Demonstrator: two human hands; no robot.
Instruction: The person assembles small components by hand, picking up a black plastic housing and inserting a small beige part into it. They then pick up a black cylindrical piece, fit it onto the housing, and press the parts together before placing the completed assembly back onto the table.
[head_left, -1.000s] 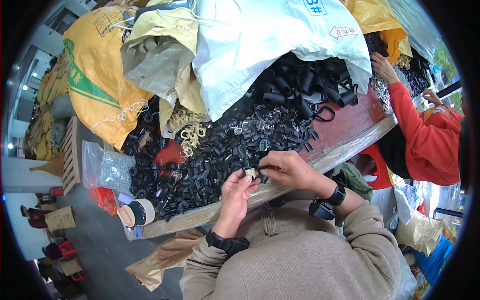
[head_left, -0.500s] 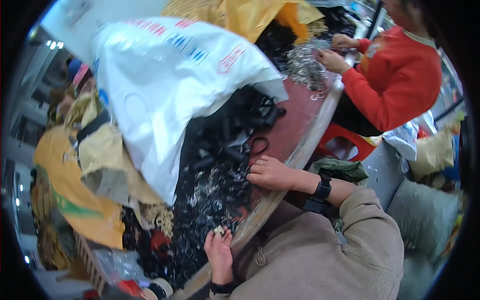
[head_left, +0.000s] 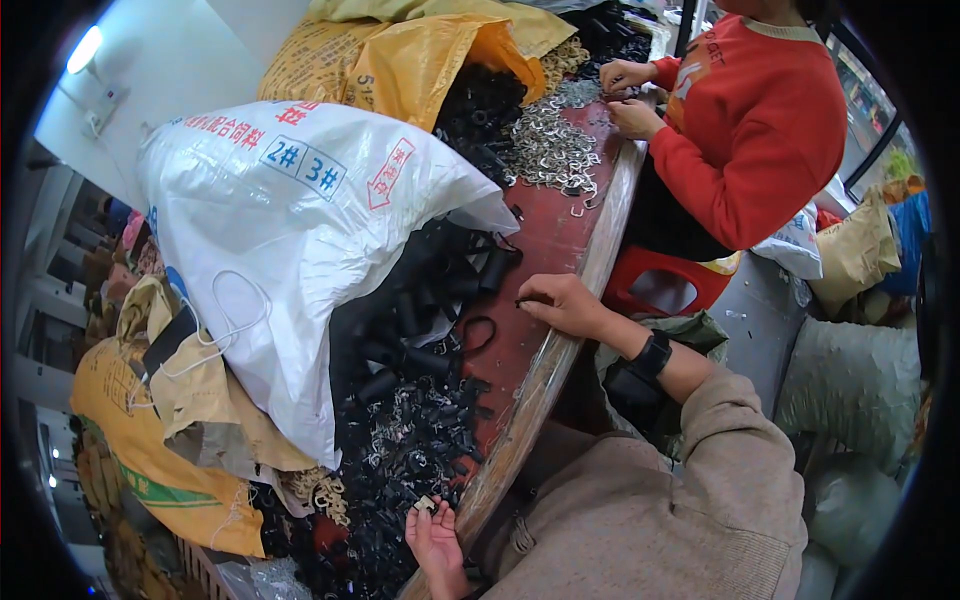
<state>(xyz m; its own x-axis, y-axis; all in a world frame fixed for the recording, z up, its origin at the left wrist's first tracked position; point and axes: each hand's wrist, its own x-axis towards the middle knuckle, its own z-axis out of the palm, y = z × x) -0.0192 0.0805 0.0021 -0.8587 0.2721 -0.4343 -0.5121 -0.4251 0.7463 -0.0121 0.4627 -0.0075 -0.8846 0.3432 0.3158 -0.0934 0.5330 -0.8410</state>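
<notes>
My left hand point(head_left: 436, 542) is at the near edge of a pile of small black parts point(head_left: 405, 455). Its fingertips pinch a small cream-coloured piece point(head_left: 425, 504). Farther up, my right hand point(head_left: 568, 304) hovers over the red tabletop point(head_left: 550, 226) by the wooden edge. Thumb and finger are pressed together on a small dark piece point(head_left: 523, 303), too small to name. Left of that hand lies a black ring point(head_left: 479, 334). Black cylindrical parts point(head_left: 430, 362) spill from a large white woven sack point(head_left: 300, 220) beside the pile.
A co-worker in a red sweater point(head_left: 752, 130) handles parts by a heap of silvery metal hooks point(head_left: 555, 148). A yellow sack point(head_left: 425, 65) of black parts stands behind. The wooden table edge point(head_left: 560, 365) runs near my body. A red stool point(head_left: 668, 288) and stuffed sacks point(head_left: 848, 390) are at right.
My right hand has drawn back from the black parts toward the table edge, now with a dark piece in its fingertips. The left still pinches the cream piece. The whole view has shifted.
</notes>
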